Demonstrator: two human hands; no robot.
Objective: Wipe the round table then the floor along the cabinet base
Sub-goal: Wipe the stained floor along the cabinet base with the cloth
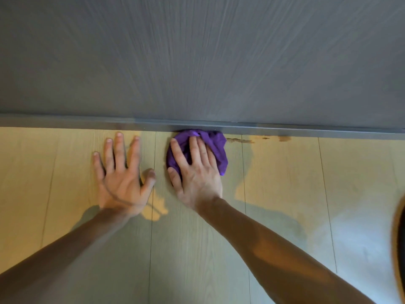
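Note:
A crumpled purple cloth (217,145) lies on the light wood floor (285,172), its far edge touching the grey cabinet base (285,130). My right hand (195,170) presses flat on top of the cloth, fingers pointing at the cabinet. To the left of it, my left hand (120,174) rests flat on the bare floor with fingers spread, holding nothing. Brown smears (241,140) mark the floor along the base just right of the cloth. The round table is out of view.
The dark grey cabinet front (197,58) fills the upper half of the view. Floor planks run toward me, with seams between them. A dark rounded edge (398,249) shows at the far right border.

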